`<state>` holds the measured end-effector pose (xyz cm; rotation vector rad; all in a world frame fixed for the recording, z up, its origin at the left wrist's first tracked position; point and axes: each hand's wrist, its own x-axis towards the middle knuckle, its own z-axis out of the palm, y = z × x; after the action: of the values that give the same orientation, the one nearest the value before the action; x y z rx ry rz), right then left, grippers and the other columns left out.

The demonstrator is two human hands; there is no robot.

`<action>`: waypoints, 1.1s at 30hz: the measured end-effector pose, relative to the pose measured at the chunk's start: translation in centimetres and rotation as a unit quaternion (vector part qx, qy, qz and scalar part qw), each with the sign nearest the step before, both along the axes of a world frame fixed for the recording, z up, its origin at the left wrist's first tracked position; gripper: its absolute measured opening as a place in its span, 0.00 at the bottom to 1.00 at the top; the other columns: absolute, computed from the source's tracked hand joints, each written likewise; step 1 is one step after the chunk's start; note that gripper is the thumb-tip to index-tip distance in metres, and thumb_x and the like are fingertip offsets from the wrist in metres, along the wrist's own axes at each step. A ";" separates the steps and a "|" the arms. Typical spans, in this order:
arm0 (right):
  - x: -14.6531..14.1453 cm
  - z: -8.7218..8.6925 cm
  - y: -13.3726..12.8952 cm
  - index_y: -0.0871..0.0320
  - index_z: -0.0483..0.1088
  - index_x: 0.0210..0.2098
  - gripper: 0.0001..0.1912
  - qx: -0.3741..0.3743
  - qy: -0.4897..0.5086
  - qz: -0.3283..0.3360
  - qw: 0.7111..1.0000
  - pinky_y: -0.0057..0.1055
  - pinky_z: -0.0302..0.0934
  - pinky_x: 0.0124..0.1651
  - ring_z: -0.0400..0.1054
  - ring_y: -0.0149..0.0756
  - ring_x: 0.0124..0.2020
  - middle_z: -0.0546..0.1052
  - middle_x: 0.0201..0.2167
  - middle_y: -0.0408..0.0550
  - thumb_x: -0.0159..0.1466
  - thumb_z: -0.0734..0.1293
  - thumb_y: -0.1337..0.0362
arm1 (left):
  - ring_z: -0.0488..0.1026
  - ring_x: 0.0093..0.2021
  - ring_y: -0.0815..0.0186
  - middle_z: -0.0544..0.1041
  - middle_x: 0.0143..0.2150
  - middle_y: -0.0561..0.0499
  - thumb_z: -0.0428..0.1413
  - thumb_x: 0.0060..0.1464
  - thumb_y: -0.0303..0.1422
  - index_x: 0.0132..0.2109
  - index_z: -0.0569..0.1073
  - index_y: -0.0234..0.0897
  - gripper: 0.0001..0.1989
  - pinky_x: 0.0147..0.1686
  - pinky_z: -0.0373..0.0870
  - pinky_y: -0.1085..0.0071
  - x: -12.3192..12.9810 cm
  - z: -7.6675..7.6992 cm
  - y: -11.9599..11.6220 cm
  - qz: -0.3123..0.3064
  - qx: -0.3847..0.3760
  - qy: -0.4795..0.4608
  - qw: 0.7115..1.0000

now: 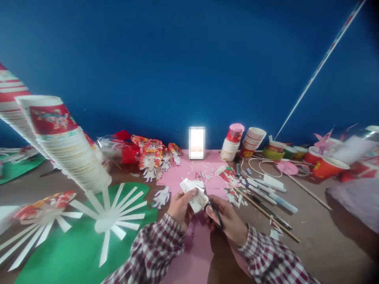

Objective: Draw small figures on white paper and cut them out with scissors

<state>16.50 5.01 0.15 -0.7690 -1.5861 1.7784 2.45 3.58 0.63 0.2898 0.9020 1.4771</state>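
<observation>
My left hand [181, 205] pinches a piece of white paper [197, 201] with a drawn outline on it, thumb on top. A pair of scissors [218, 216] with dark handles is in my right hand [226, 219], fingers wrapped round the loops. The blades point away from me at the paper's right edge; whether they are parted I cannot tell. Left of my left hand lies a white cut-out figure [161, 197]. Beneath both hands is a pink sheet [189, 260] on the brown table.
Stacked paper cups [71, 146] lean at the left, above a green sheet [59, 252] with a white strip-cut paper [106, 221]. Coloured cut-out figures [152, 157] lie farther back. Pens [263, 191], a wooden stick [269, 217], and red cups [328, 167] are at the right.
</observation>
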 end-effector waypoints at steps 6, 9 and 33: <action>-0.1 0.0 0.0 0.60 0.65 0.39 0.19 -0.008 0.001 -0.005 1.000 0.18 0.58 0.19 0.61 0.22 0.19 0.65 0.23 0.39 0.57 0.66 0.51 | 0.73 0.25 0.66 0.77 0.25 0.48 0.63 0.39 0.30 0.33 0.73 0.29 0.12 0.28 0.71 0.70 0.0 0.1 0.0 -0.001 -0.003 0.001 1.000; -0.1 0.0 0.0 0.60 0.65 0.39 0.19 -0.006 0.002 -0.003 1.000 0.18 0.58 0.19 0.61 0.23 0.19 0.65 0.23 0.39 0.58 0.66 0.51 | 0.73 0.25 0.65 0.77 0.25 0.47 0.63 0.39 0.31 0.34 0.73 0.28 0.13 0.27 0.71 0.70 -0.1 -0.1 0.0 -0.005 0.002 0.005 1.000; -0.1 -0.1 0.1 0.61 0.64 0.39 0.19 -0.006 0.003 0.001 1.000 0.19 0.57 0.19 0.62 0.23 0.20 0.65 0.23 0.40 0.58 0.65 0.52 | 0.73 0.24 0.64 0.76 0.25 0.47 0.64 0.37 0.33 0.34 0.73 0.29 0.16 0.25 0.70 0.70 -0.1 -1.0 0.3 0.001 0.007 0.017 1.000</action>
<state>16.45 5.11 0.02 -0.7668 -1.5744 1.7905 2.39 3.89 -0.36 0.3253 0.9187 1.4843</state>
